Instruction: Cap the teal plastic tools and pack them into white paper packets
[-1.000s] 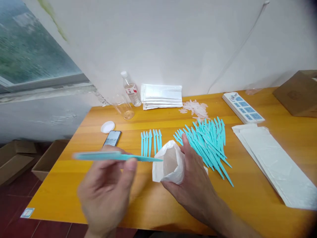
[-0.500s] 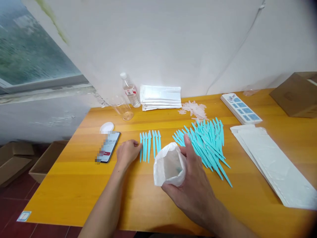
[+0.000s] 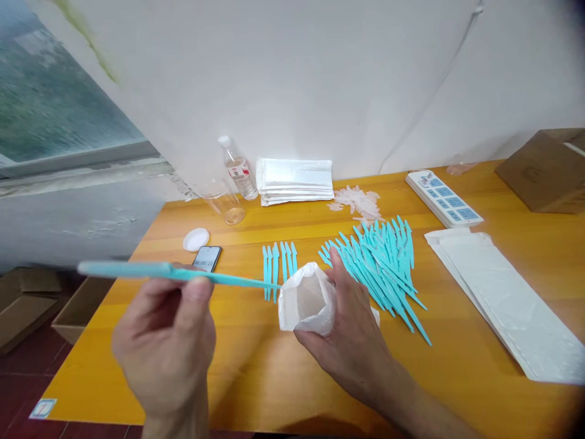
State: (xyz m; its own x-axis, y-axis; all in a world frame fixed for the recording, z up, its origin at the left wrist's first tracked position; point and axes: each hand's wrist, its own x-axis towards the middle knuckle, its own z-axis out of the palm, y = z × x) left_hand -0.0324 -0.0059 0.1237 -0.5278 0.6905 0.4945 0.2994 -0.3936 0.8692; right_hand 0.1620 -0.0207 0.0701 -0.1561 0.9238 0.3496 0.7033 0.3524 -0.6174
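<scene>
My left hand (image 3: 167,341) pinches a slim turquoise plastic tool (image 3: 137,270), knife-shaped like an eyebrow razor, between thumb and fingers. It lies nearly level, its thin end pointing right at the mouth of a white paper bag (image 3: 289,308); whether it touches the rim I cannot tell. Wrapped round that bag is my right hand (image 3: 351,332), with the open mouth turned toward me. Behind the bag, a short row of similar turquoise tools (image 3: 275,268) lies side by side. A large loose heap of them (image 3: 379,262) spreads past my right hand.
Flat white bags (image 3: 498,299) lie at right, below a power strip (image 3: 441,198). Along the wall stand a water bottle (image 3: 241,174), a clear jar (image 3: 223,204) and stacked white packets (image 3: 297,177), near small pinkish pieces (image 3: 359,201). A phone (image 3: 208,258) and white lid (image 3: 196,239) are at left.
My left hand has picked the leftmost turquoise tool from the row and raised it toward me, its tip now at the bag. The right hand with the bag has shifted slightly.
</scene>
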